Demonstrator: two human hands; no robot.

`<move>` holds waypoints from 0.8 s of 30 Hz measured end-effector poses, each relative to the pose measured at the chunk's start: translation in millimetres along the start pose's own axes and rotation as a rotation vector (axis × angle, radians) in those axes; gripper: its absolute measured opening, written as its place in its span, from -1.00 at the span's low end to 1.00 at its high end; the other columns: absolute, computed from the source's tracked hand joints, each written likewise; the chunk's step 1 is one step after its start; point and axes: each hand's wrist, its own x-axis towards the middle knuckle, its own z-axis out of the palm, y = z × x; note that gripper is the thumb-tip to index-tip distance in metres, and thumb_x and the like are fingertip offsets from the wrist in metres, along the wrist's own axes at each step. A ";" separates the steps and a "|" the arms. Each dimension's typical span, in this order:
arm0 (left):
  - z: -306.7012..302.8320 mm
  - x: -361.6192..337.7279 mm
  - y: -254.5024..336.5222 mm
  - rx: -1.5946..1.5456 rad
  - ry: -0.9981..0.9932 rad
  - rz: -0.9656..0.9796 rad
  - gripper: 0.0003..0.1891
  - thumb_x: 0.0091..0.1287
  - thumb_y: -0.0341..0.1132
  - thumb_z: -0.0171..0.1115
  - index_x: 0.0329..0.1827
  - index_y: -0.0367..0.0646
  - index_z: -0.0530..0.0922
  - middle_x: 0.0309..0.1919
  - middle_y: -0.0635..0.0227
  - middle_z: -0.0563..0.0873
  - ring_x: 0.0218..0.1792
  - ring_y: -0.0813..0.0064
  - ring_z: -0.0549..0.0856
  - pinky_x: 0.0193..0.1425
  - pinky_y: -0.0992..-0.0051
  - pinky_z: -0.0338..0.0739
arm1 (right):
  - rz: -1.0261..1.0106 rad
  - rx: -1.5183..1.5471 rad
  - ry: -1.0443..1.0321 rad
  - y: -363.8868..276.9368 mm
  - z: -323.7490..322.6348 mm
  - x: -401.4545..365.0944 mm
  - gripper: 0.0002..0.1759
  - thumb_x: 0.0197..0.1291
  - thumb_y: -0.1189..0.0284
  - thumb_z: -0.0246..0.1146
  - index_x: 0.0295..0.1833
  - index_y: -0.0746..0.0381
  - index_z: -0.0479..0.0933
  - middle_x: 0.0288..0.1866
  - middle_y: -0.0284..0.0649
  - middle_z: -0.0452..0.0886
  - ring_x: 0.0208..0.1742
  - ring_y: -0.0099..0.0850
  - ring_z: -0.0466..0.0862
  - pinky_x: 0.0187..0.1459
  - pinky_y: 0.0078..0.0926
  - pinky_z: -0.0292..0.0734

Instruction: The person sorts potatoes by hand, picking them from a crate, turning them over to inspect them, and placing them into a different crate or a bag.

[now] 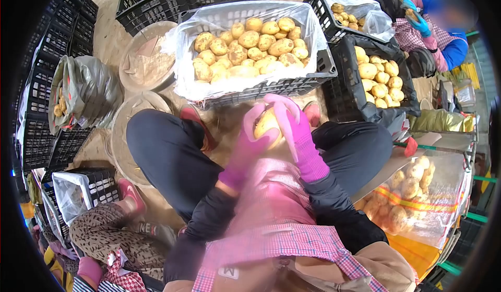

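Both my hands wear pink gloves and meet in front of my lap around one yellow potato [268, 127]. My left hand [249, 145] wraps its left side, a little blurred by motion. On the right side and over the top lies my right hand [296, 130], its fingers bent round the potato. Just beyond them stands a black crate [266, 89] lined with white plastic and filled with potatoes [249, 47]. To its right is a smaller crate [344, 91] with a black liner, also holding potatoes.
Two round tubs [125, 135] [136, 83] stand at the left, beside a grey sack [96, 91]. A clear bag of potatoes [409, 187] lies at the right. One co-worker in blue gloves [417, 25] sits at the upper right, another person's patterned leg [104, 229] shows at lower left.
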 end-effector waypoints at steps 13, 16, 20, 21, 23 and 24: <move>1.6 -0.4 24.9 -0.445 -0.152 -0.438 -0.17 0.36 0.41 -0.07 0.31 -0.22 0.41 0.01 0.22 0.66 -0.10 0.41 0.71 -0.10 0.52 0.62 | 0.120 -0.047 -0.218 -32.4 -18.7 5.3 -0.53 0.52 0.23 -0.04 0.34 0.32 0.38 0.14 -0.10 0.57 0.11 -0.47 0.58 0.08 -0.57 0.52; -4.4 -0.8 7.6 -0.708 -0.301 -0.478 -0.17 0.36 0.41 -0.10 0.29 -0.24 0.42 -0.03 0.19 0.67 -0.16 0.42 0.70 -0.14 0.51 0.61 | 0.228 0.029 -0.246 -41.9 -17.6 9.3 -0.40 0.47 0.14 0.09 0.43 0.30 0.28 0.18 -0.08 0.56 0.01 -0.52 0.62 -0.02 -0.60 0.56; 3.9 2.0 34.9 -0.699 -0.212 -0.583 -0.26 0.49 0.31 -0.39 0.22 -0.17 0.45 -0.21 0.26 0.67 -0.33 0.48 0.66 -0.34 0.56 0.53 | 0.350 0.088 -0.216 -67.8 -10.8 7.1 -0.43 0.43 0.22 0.09 0.42 0.31 0.31 0.32 -0.05 0.46 0.31 -0.37 0.48 0.30 -0.41 0.38; 3.5 1.5 31.0 -0.593 -0.229 -0.422 -0.25 0.47 0.33 -0.36 0.24 -0.18 0.44 -0.21 0.25 0.67 -0.34 0.47 0.66 -0.37 0.59 0.52 | 0.305 0.063 -0.243 -64.2 -11.5 6.7 -0.41 0.40 0.22 0.12 0.42 0.31 0.30 0.35 -0.05 0.44 0.36 -0.33 0.45 0.36 -0.36 0.34; 2.2 0.1 18.0 -0.564 -0.274 -0.271 -0.23 0.45 0.36 -0.31 0.25 -0.19 0.43 -0.20 0.23 0.67 -0.36 0.45 0.64 -0.45 0.65 0.47 | 0.093 0.013 -0.374 -30.8 -21.4 5.7 -0.27 0.32 0.16 0.25 0.47 0.29 0.24 0.37 -0.08 0.41 0.34 -0.31 0.43 0.37 -0.33 0.35; 1.8 -0.1 13.6 -0.639 -0.303 -0.282 -0.23 0.45 0.36 -0.29 0.26 -0.19 0.42 -0.19 0.21 0.67 -0.38 0.45 0.63 -0.49 0.67 0.45 | -0.019 -0.248 -0.346 -30.6 -22.4 3.9 -0.25 0.29 0.15 0.28 0.47 0.28 0.24 0.38 -0.09 0.39 0.36 -0.30 0.41 0.38 -0.32 0.33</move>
